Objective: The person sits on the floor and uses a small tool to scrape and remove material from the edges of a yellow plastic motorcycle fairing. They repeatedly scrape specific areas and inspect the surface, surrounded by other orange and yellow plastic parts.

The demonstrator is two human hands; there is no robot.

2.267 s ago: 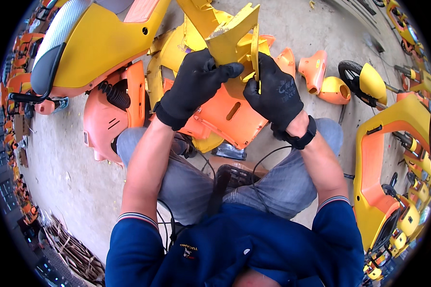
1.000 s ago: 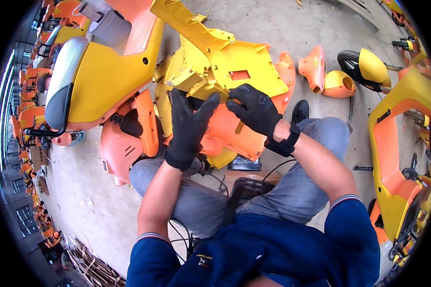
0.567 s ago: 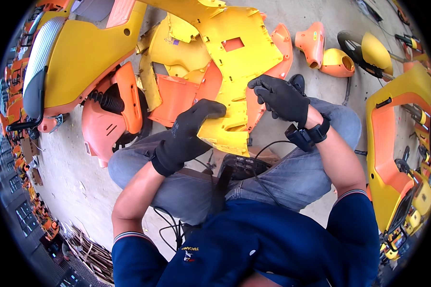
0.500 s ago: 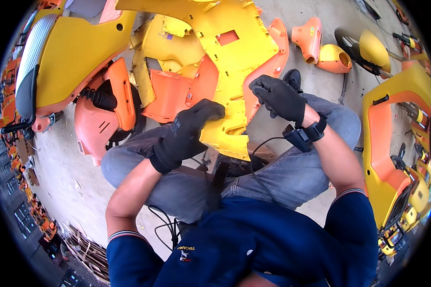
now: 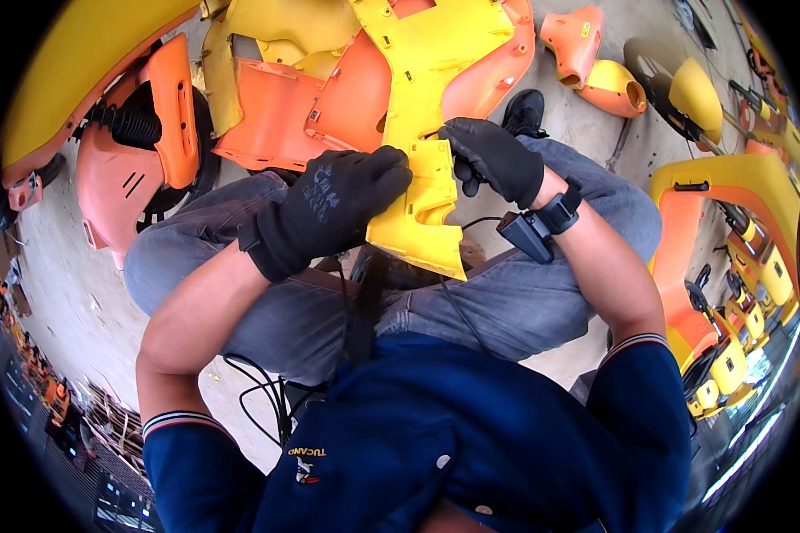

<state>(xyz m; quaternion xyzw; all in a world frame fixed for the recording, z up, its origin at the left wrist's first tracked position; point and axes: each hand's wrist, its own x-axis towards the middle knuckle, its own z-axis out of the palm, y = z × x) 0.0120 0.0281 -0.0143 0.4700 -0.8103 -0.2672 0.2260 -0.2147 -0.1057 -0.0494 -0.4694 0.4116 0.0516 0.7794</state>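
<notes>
A long yellow plastic panel (image 5: pixel 418 224), clips and openings on its upturned face, stretches from above my lap across the pile. My left hand (image 5: pixel 347 191), in a black glove, is closed on its lower left edge. Closed too, my right hand (image 5: pixel 484 160), also gloved, has curled fingertips at the panel's right edge; what lies inside them is hidden. Beneath and around the panel are salmon-orange body panels (image 5: pixel 262 115) and more yellow panels (image 5: pixel 293 27). My crossed jeans-clad legs (image 5: pixel 524 311) are below my hands.
A yellow scooter body (image 5: pixel 62 62) and pink housing (image 5: pixel 129 195) with black bellows are at left. Two small housings (image 5: pixel 573 44), a wheel with yellow mudguard (image 5: pixel 693 93) and an orange-yellow frame (image 5: pixel 711 178) are at right. Loose cables (image 5: pixel 267 400) lie by my left elbow.
The yellow panel, earlier raised and tilted in both hands, now lies turned out lengthwise. My right hand has moved left onto its edge. The camera view has shifted, pushing the pile upward in frame.
</notes>
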